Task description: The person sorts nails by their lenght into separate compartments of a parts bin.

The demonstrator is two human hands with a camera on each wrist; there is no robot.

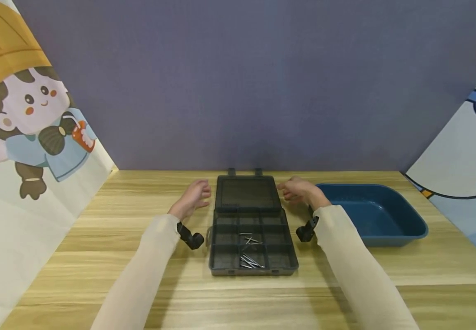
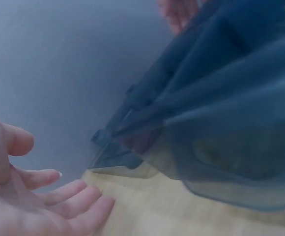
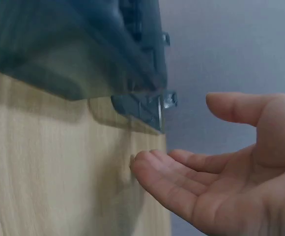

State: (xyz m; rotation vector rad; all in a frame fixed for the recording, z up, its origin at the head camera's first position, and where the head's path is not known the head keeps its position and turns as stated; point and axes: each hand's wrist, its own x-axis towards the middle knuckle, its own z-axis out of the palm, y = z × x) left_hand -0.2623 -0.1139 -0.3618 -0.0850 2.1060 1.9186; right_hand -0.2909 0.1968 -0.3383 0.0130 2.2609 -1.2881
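Note:
A smoky grey plastic compartment box lies on the table with its lid folded back flat, latches toward the wall. Thin silvery metal pins are in its front middle compartment, and more lie in the compartment behind. To the left of the lid is my left hand, fingers relaxed and holding nothing. My right hand hovers by the lid's right edge, its palm bare in the right wrist view. In the left wrist view the left palm faces the box, a gap between them.
A dark blue plastic basin stands on the right, partly behind the right sleeve. The wooden table ends at a grey-purple wall panel. Cartoon-printed panels flank both sides. Each wrist wears a small black camera.

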